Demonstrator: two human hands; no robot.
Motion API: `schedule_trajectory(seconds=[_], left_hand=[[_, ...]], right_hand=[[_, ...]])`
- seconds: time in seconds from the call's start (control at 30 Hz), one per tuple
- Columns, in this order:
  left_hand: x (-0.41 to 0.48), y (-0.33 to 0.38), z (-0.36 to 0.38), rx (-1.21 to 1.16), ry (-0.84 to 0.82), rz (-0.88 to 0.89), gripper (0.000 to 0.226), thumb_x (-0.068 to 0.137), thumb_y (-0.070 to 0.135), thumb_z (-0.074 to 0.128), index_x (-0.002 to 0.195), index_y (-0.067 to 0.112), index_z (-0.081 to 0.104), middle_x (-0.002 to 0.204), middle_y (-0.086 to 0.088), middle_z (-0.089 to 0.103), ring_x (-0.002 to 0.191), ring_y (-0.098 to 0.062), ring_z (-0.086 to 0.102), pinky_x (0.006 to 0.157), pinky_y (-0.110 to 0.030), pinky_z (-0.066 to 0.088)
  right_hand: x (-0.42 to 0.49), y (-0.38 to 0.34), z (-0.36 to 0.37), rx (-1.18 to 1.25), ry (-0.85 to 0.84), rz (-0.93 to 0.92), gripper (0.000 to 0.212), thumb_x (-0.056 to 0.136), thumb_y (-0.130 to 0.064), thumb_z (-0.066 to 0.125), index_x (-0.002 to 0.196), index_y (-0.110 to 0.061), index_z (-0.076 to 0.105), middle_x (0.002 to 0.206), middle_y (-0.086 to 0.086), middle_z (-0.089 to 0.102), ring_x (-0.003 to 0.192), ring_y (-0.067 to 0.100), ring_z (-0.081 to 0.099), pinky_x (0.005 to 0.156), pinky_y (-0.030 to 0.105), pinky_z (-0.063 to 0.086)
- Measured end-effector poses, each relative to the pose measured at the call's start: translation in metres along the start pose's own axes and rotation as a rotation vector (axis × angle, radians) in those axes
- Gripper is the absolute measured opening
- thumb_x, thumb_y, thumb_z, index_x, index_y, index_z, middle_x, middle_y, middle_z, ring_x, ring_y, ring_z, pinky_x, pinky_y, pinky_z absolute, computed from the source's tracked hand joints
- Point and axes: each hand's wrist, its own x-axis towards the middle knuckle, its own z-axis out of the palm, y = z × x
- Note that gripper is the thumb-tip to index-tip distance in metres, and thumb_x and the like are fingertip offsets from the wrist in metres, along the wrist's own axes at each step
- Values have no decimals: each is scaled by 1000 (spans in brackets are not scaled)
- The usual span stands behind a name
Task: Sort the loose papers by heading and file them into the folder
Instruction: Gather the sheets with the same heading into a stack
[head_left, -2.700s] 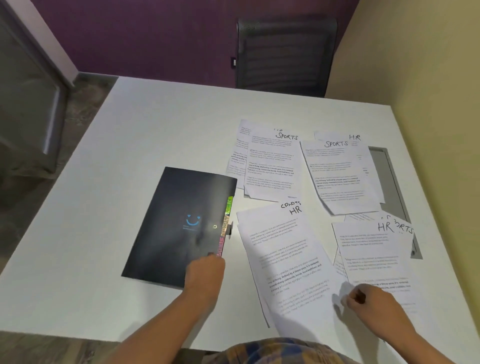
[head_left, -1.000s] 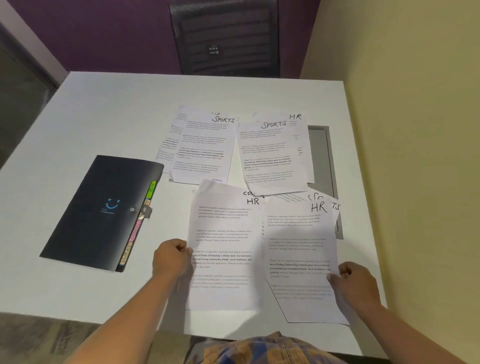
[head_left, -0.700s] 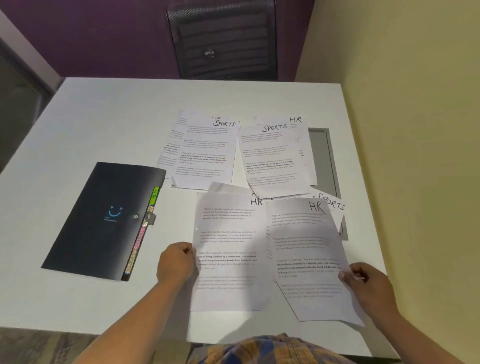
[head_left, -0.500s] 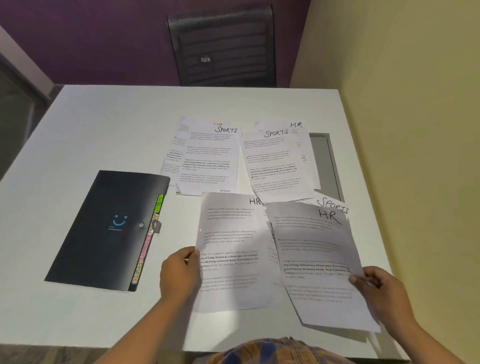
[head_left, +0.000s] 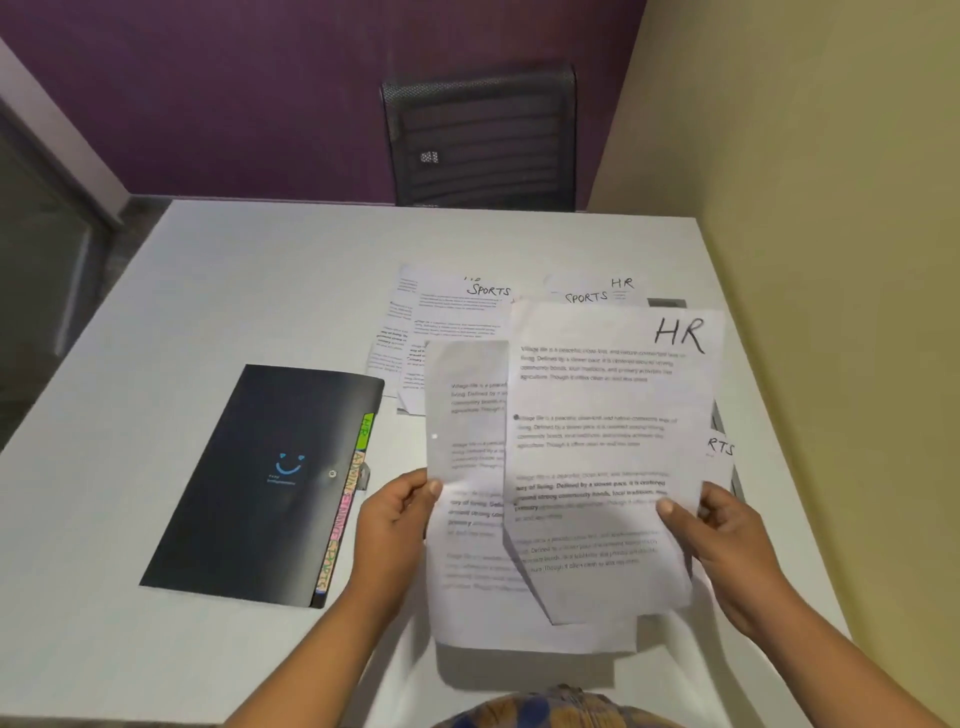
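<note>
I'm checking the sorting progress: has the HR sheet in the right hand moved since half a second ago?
Yes. The HR sheet in the right hand has swung left toward the closed folder, now overlapping the left hand's sheet.

The HR sheet (head_left: 613, 457) is thin white paper, matt, limp enough to bow and curl at its lower corner. The second sheet (head_left: 467, 545) behind it is the same matt paper, slightly translucent where light falls through its upper part. The loose papers (head_left: 447, 322) lying flat are matt white too, with black print and marker headings. The folder (head_left: 260, 483) looks like dark plastic with a soft sheen along its upper edge; its coloured index tabs (head_left: 343, 514) look like paper or card. The worktop (head_left: 234, 291) is smooth, white, faintly satin. The chair back (head_left: 483, 135) is dark woven mesh. The walls appear matt painted.
</note>
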Motion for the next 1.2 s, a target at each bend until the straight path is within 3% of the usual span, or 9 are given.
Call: schedule_trajectory(seconds=[0.1, 0.2, 0.33, 0.47, 0.6, 0.7, 0.83, 0.9, 1.2], left_hand=[[4, 15, 7, -146, -59, -34, 21, 99, 8, 54, 111, 10, 71, 97, -10, 77, 80, -20, 71, 70, -37, 57], [6, 19, 11, -186, -53, -55, 19, 99, 12, 55, 110, 11, 71, 99, -10, 77, 85, -24, 71, 76, -41, 56], [3, 24, 12, -233, 16, -51, 15, 96, 12, 60, 111, 16, 63, 98, -7, 76, 80, -17, 70, 66, -30, 52], [-2, 22, 11, -172, 57, -31, 19, 95, 13, 61, 101, 31, 57, 102, -4, 72, 81, -13, 63, 67, -28, 46], [-11, 28, 9, -181, -81, -68, 8, 97, 17, 60, 101, 23, 63, 101, -5, 74, 72, -6, 63, 57, -18, 45], [-18, 34, 10, -137, -168, -98, 15, 96, 30, 60, 109, 24, 62, 108, 7, 75, 92, -10, 71, 63, -19, 50], [-27, 44, 11, -90, -333, -151, 33, 102, 42, 37, 104, 35, 70, 107, 17, 74, 100, -5, 70, 81, -22, 53], [-30, 48, 12, -80, -412, -148, 28, 100, 36, 45, 106, 28, 71, 112, 14, 74, 103, -6, 70, 83, -22, 55], [-27, 42, 17, -155, -486, -147, 38, 92, 7, 65, 129, 17, 62, 126, 1, 69, 118, -19, 65, 100, -37, 52]], right_hand=[[5, -13, 28, -34, -122, -5, 34, 89, -24, 71, 122, -23, 66, 114, -4, 75, 96, 11, 72, 86, 34, 56], [5, -19, 49, -80, -202, -5, 31, 94, -21, 65, 124, -15, 65, 97, -1, 74, 58, -6, 65, 57, 9, 49], [-2, -22, 60, -5, -179, 25, 33, 92, -18, 68, 124, -16, 67, 114, -1, 75, 106, 17, 71, 102, 47, 51], [-6, -25, 59, 103, -209, 63, 46, 77, -29, 81, 120, -14, 69, 114, 7, 75, 106, 28, 71, 99, 52, 51], [-8, -27, 55, 154, -248, 58, 71, 59, -43, 89, 120, -15, 68, 118, 9, 73, 106, 27, 71, 96, 47, 54], [-9, -28, 54, 157, -250, 37, 94, 42, -55, 94, 122, -14, 67, 118, 7, 73, 109, 27, 70, 99, 46, 51], [-8, -28, 54, 169, -179, 48, 55, 73, -35, 84, 121, -13, 69, 116, 6, 74, 108, 27, 70, 104, 51, 47], [-6, -27, 54, 146, -145, 51, 35, 86, -18, 73, 120, -14, 69, 115, 5, 75, 107, 26, 71, 104, 53, 47], [-8, -30, 51, 48, -79, 19, 24, 91, -10, 68, 114, -15, 71, 109, 2, 77, 103, 23, 72, 98, 48, 52]])
